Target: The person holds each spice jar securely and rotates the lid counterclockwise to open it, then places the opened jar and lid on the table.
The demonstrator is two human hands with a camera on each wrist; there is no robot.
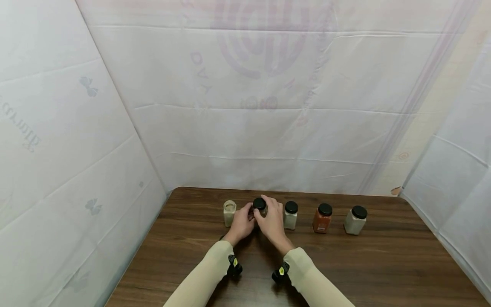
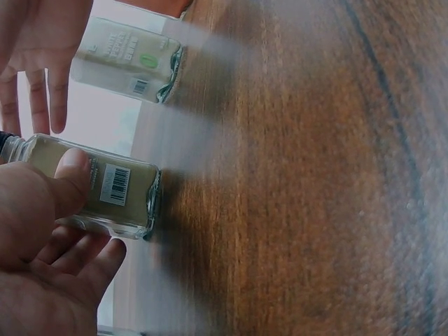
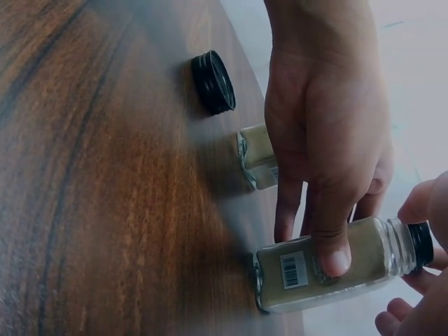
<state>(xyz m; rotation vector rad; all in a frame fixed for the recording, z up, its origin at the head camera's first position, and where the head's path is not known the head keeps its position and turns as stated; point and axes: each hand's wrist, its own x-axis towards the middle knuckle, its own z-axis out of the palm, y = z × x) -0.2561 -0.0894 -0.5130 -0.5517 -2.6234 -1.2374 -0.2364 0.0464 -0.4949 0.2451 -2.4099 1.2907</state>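
A glass spice jar of tan powder (image 2: pixel 136 183) stands upright on the table, a barcode label on its side. My left hand (image 1: pixel 241 225) grips its body, thumb pressed on the glass. At its top my right hand (image 1: pixel 271 218) pinches the black lid (image 3: pixel 421 245) between thumb and fingers; bare glass threads show below the lid. To the left is a lidless jar of pale powder (image 1: pixel 229 214), next to my left hand. A loose black lid (image 3: pixel 213 82) lies on the table near it, mostly hidden by my left wrist in the head view.
Right of my hands stands a black-lidded white pepper jar (image 1: pixel 290 218). Farther right are a jar of red-orange powder (image 1: pixel 322 221) and another pale jar (image 1: pixel 354 222), both lidded. They line the far part of the brown wooden table (image 1: pixel 383 264). White sheeting (image 1: pixel 245 136) hangs behind.
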